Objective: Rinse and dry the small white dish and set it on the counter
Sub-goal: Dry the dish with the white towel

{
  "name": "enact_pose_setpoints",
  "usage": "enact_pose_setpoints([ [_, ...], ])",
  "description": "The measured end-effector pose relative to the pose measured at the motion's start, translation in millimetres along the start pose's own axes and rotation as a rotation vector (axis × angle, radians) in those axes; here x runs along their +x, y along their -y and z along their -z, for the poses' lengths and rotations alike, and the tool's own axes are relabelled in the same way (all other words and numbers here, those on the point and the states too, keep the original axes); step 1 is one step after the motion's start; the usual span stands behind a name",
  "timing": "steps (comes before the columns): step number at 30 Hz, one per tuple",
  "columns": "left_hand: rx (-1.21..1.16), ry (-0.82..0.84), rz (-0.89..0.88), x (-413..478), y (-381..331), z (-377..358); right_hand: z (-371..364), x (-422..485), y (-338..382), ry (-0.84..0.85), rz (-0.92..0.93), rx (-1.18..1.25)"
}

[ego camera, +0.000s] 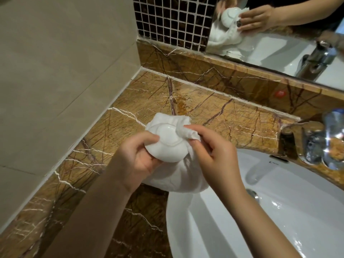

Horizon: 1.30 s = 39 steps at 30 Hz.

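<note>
Small white dish (165, 144) btwn both hands — left hand (134, 157), right hand (214, 155) w/ towel (178, 179).

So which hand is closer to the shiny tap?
Right. The right hand wipes the dish on the side toward the tap; the left hand holds the dish's far side.

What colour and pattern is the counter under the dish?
Brown marble counter with dark and white veins, clearest in the head view.

The left hand (136, 157) is held above the counter's (214, 116) front edge, fingers curled, thumb pressed on the upturned small white dish (167, 144). The right hand (214, 155) is raised beside it, fingertips pinched on a fold of white cloth (188, 132). Both forearms are extended forward.
</note>
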State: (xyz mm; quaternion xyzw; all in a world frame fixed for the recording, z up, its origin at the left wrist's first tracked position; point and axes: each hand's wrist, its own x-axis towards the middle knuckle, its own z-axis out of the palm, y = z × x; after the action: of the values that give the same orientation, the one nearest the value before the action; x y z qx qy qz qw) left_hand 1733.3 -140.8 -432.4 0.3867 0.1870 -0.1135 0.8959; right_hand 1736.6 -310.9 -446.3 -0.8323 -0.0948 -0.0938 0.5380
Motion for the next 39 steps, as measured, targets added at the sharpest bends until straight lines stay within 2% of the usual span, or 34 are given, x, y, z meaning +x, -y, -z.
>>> enact_pose_setpoints([
  [4, 0.018, 0.009, 0.248, 7, -11, -1, 6, 9, -1, 0.071, 0.006, 0.007],
  [8, 0.182, 0.058, 0.319, 6, -14, 4, 9, 14, -4, 0.078, -0.035, -0.005],
  [11, 0.150, 0.091, 0.315, 2, -14, 2, 10, 14, -4, 0.062, -0.061, -0.026],
  [14, 0.114, 0.028, 0.209, -1, -2, -5, 7, 11, -2, 0.005, -0.109, -0.054],
  [20, 0.183, -0.165, -0.162, -9, 28, -22, -6, -5, 10, -0.131, -0.237, -0.060],
  [25, 0.468, -0.297, -0.391, -8, 46, -30, -14, -9, 19, -0.180, -0.305, -0.044],
  [29, 0.689, -0.333, -0.625, -6, 55, -34, -16, -9, 23, -0.216, -0.334, -0.003],
  [31, 0.687, -0.335, -0.640, -4, 57, -35, -17, -11, 25, -0.219, -0.298, -0.039],
  [36, 0.563, -0.342, -0.545, -1, 60, -34, -22, -18, 26, -0.187, -0.142, -0.178],
  [39, 0.525, -0.344, -0.547, -1, 55, -29, -22, -21, 30, -0.085, -0.060, -0.276],
])
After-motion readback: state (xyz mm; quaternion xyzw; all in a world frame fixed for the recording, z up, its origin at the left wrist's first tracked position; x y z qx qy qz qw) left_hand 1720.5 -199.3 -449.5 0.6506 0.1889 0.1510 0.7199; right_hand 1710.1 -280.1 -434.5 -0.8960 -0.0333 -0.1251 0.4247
